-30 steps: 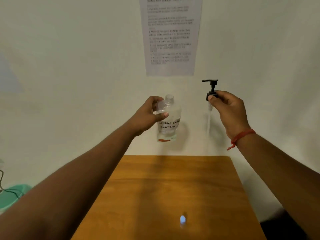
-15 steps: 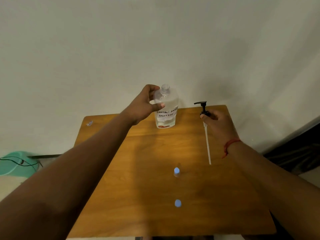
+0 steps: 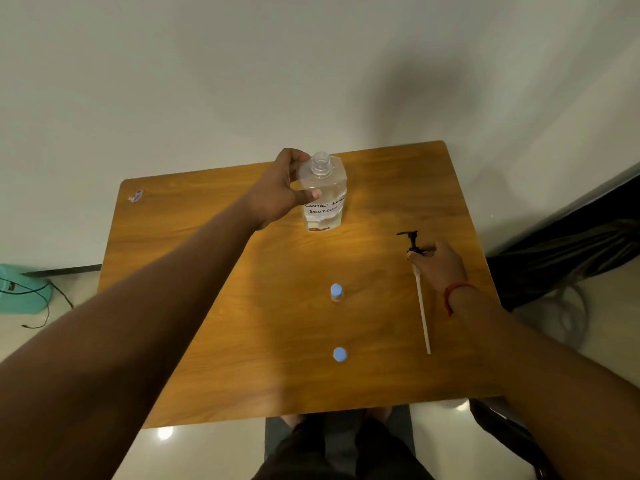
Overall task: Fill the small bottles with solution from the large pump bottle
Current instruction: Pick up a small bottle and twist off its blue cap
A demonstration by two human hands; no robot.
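A: State the position of the large bottle [image 3: 323, 195].

B: It stands upright toward the far side of the bench [image 3: 214, 306], neck open, pump removed. The left hand [image 3: 280, 192] is wrapped around its shoulder, thumb across the front above the handwritten label.

A: And the pump assembly [image 3: 417, 268]?

B: To the right of the bottle, well apart from it. The right hand [image 3: 438, 265] pinches the black collar; the dip tube lies along the bench, pointing toward the near edge. Whether the head already rests on the wood, I cannot tell.

A: The small bottles?

B: Two, both with blue caps on. One small bottle [image 3: 336, 292] stands mid-bench; the second small bottle [image 3: 339, 355] stands nearer the front edge, in line with it.

A: Step in hand?

B: Judged as preparation: setting the pump aside. No filling has begun.

A: Requirement for the next move?

B: Release the pump, then uncap a small bottle. Pouring from that wide neck into a narrow one demands a slow, steady tilt.
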